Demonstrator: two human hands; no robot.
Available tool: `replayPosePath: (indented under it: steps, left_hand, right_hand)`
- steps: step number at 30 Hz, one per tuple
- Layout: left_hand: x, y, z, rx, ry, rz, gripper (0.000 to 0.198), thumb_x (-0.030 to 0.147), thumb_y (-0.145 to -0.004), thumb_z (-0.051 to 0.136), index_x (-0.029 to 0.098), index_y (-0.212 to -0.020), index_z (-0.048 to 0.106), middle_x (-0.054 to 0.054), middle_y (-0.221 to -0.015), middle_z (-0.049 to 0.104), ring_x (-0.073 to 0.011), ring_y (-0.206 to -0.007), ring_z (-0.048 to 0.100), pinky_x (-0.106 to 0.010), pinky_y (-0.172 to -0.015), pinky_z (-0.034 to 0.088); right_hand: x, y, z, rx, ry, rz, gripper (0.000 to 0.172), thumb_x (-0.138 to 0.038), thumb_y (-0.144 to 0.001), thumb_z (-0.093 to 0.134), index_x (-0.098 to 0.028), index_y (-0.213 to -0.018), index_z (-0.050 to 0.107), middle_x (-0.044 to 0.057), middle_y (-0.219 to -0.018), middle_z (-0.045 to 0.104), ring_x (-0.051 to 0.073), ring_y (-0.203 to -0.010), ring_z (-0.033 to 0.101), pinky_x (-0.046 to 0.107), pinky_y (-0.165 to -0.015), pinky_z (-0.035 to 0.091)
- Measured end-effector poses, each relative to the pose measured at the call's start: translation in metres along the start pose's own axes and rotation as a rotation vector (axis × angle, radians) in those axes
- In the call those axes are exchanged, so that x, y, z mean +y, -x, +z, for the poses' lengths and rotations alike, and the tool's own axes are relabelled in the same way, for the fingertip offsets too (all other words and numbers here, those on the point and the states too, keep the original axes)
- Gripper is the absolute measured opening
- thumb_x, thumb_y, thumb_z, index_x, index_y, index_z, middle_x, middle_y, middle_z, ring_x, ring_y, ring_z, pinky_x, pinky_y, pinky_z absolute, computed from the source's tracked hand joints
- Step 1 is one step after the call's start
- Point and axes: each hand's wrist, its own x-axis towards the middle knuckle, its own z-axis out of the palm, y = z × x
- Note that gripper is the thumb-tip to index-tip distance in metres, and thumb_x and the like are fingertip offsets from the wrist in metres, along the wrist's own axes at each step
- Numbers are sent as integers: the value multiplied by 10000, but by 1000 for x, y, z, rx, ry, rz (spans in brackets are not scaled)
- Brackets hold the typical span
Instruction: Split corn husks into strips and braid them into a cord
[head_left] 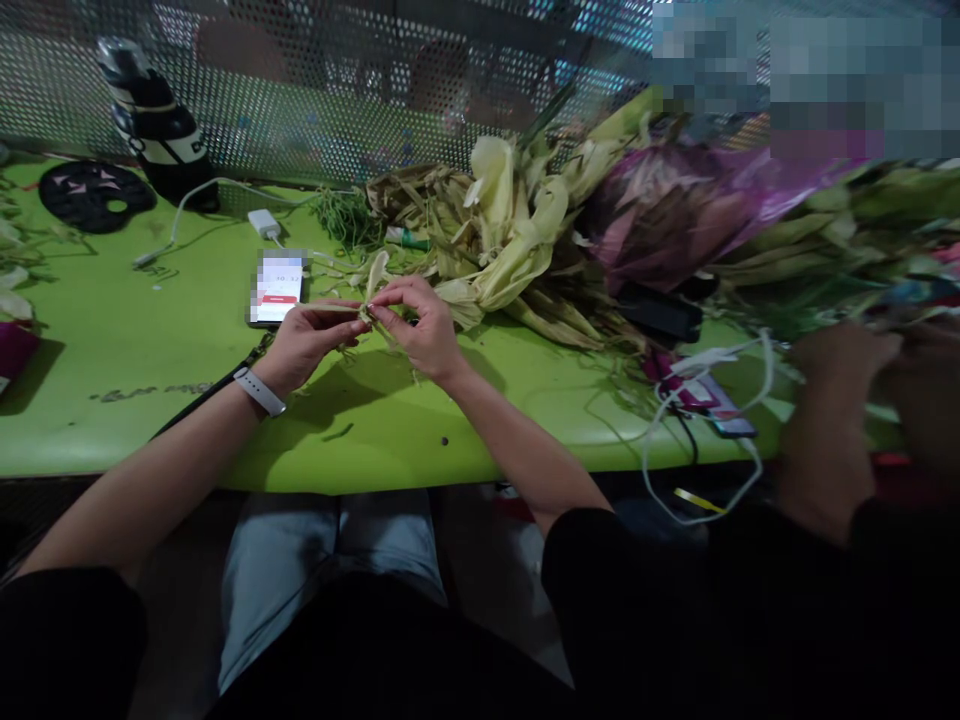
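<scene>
The left hand (319, 340) and right hand (424, 328) pinch a pale husk strip (376, 274) between nearly closed fingers (399, 291), above the bench (390, 430). Steady one side, tension the other gently, and work clear of the husk pile (517, 260) beyond.

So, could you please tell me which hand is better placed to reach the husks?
Probably the right hand: it is nearer the husks, while the left hand is farther off, beside the phone. Both seem to pinch a pale piece.
</scene>
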Motion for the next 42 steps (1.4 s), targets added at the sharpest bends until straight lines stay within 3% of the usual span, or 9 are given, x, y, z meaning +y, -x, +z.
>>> replayPosePath:
  steps: [7, 14, 22, 29, 42]
  left_hand:
    - [-7, -2, -3, 26, -75, 23, 416, 391, -612, 934, 153, -931, 814, -89, -864, 793, -137, -680, 705, -264, -646, 589]
    - [-5, -1, -3, 49, -142, 34, 384, 387, -658, 904, 128, -924, 805, -97, -823, 777, -130, -631, 676, -274, -605, 560]
    - [-6, -1, -3, 36, -204, 13, 426, 423, -659, 894, 136, -961, 803, -103, -858, 783, -149, -668, 691, -276, -609, 574]
    - [-6, -1, -5, 44, -145, 0, 325, 353, -687, 876, 152, -934, 814, -99, -869, 785, -124, -663, 675, -246, -594, 556]
    - [0, 3, -1, 7, -6, -66, 356, 357, -633, 917, 171, -920, 820, -95, -900, 796, -169, -784, 734, -273, -695, 596]
  right_hand:
    - [-2, 2, 2, 39, 45, 17, 123, -318, -944, 662, -208, -913, 707, 45, -971, 668, 177, -973, 642, 373, -911, 529]
    - [-4, 4, 4, 70, 206, -111, 144, -334, -967, 626, -219, -911, 691, 56, -971, 658, 197, -965, 632, 400, -888, 540]
    - [3, 6, 4, 40, 298, -65, 156, -332, -990, 577, -238, -975, 701, 79, -1039, 622, 232, -1050, 624, 468, -1009, 493]
    - [-1, 8, 8, 68, 489, -227, 191, -371, -1010, 549, -246, -959, 684, 50, -997, 691, 195, -1006, 656, 519, -1149, 409]
    - [-6, 5, 4, 77, 386, -219, 136, -362, -994, 579, -282, -943, 677, 39, -986, 697, 204, -985, 656, 518, -1128, 426]
